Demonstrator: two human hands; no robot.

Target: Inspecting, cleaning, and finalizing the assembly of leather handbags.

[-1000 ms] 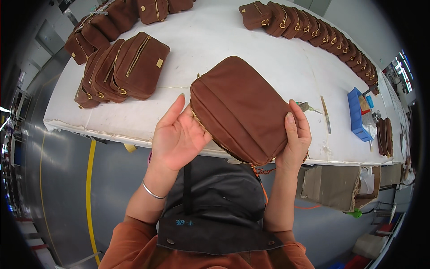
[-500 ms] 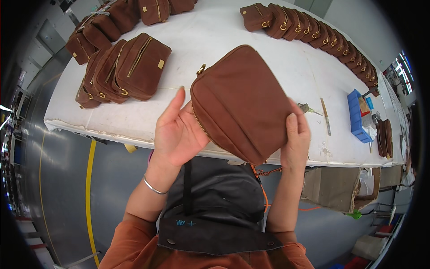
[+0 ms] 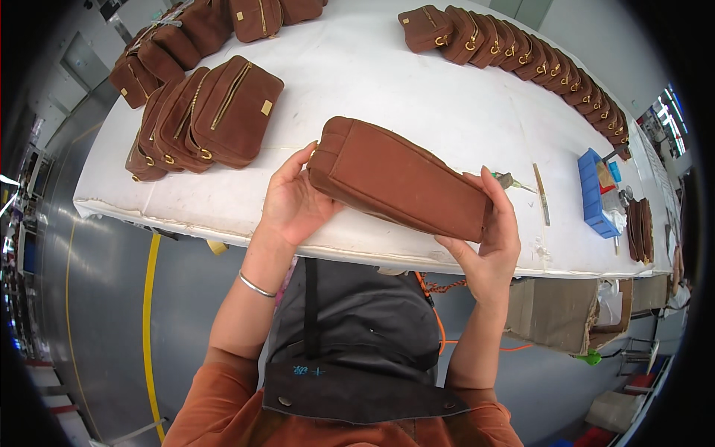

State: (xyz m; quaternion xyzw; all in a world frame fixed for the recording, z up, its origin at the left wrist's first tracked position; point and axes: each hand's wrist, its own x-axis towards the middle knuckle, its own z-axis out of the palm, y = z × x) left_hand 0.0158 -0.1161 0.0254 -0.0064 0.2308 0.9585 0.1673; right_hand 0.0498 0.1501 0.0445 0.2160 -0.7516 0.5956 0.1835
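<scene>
One brown bag [image 3: 406, 182] is lying between your hands above the table [image 3: 350, 89], its long axis running from 10 o'clock to 4. Your right hand [image 3: 491, 242] is clasping the 4 o'clock end; your left hand [image 3: 294, 205] is meeting the other, its fingers hiding, so its grip cannot be told. Four leaning bags [image 3: 234, 112] are showing at 10, one blue bin [image 3: 596, 195] at 3.
</scene>
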